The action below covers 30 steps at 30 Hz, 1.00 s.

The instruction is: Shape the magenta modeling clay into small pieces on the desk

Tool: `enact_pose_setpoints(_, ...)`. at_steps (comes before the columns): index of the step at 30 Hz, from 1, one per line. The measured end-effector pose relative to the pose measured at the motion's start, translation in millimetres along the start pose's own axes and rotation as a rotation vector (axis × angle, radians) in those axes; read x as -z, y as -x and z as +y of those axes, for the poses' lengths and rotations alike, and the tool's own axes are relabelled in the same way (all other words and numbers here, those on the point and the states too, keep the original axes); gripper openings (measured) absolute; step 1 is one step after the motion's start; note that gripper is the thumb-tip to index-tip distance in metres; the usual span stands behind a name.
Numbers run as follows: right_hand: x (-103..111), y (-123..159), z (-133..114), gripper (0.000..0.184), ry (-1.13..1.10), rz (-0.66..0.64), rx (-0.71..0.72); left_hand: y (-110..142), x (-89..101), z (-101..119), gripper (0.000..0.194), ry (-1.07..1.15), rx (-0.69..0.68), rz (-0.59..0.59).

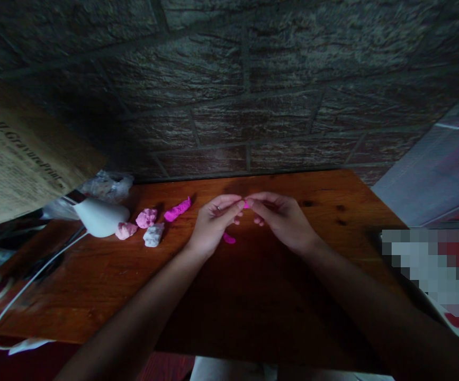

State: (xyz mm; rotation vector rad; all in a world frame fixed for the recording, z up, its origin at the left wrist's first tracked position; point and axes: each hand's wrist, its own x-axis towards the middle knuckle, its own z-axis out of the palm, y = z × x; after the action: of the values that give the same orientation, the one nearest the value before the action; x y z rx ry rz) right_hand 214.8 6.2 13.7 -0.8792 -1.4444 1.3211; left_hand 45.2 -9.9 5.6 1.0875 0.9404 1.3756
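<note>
Between my fingertips, over the middle of the wooden table, is a small piece of bright pink modelling clay. My left hand pinches its left side with thumb and forefinger. From the right, my right hand pinches the same bit. Another flat magenta clay piece lies on the table just below my left hand, partly covered by it. Further left rest a rough magenta clay roll, a pink clay lump, a paler pink lump and a greyish-white lump.
A white lamp base with a white cord stands left on the wooden table, under a newsprint-patterned shade. Crumpled clear plastic lies behind it. A stone-patterned wall borders the table's far edge.
</note>
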Motion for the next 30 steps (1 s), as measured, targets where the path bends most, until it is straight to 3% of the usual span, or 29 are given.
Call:
enact_pose_setpoints(16,2.8,-1.3,0.8,0.031,-0.004,0.053,-0.012,0.4,-0.4,2.2,0.031,0.023,0.036,0.001)
enact_pose_setpoints(30,1.9,-0.1,0.2,0.03,0.011,0.006,-0.005,0.0,-1.7,2.1,0.031,0.051,0.063,0.047)
